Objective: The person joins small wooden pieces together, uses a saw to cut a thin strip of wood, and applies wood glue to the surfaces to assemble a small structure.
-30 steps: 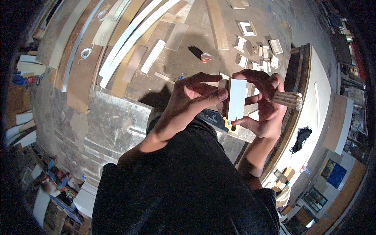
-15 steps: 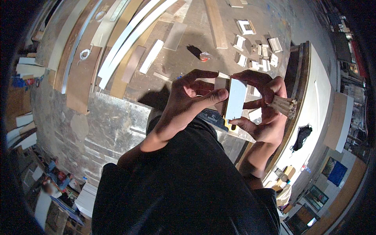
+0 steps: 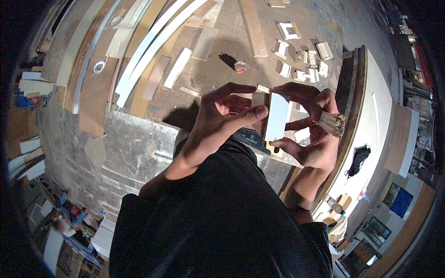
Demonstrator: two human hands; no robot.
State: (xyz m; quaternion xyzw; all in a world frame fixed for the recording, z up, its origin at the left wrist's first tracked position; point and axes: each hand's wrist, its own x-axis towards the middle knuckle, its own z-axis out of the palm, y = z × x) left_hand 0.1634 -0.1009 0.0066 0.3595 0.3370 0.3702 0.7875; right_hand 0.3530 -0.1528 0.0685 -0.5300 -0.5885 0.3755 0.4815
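My left hand (image 3: pixel 222 123) holds a small brown wooden piece (image 3: pixel 259 102) between curled fingers and thumb. This piece sits against the left edge of a white rectangular block (image 3: pixel 276 116), which my right hand (image 3: pixel 313 139) grips by its far and near ends with finger and thumb. A short pale wooden piece with a rough end (image 3: pixel 331 121), perhaps several sticks together, is also tucked in my right fingers. Just beneath the joined pieces lies a dark saw blade (image 3: pixel 250 141) with a yellow part, partly hidden by my hands.
Boards and white strips (image 3: pixel 178 67) lie left and ahead. Several small wooden assemblies (image 3: pixel 289 31) and a small red-topped object (image 3: pixel 240 66) are scattered beyond my hands. A pale panel (image 3: pixel 361 120) with black cord (image 3: pixel 359 160) runs along the right. A person (image 3: pixel 65 222) is at lower left.
Both hands and the held pieces have shifted slightly left. The rough-ended wooden piece in my right hand has swung down at its outer end and moved a little left.
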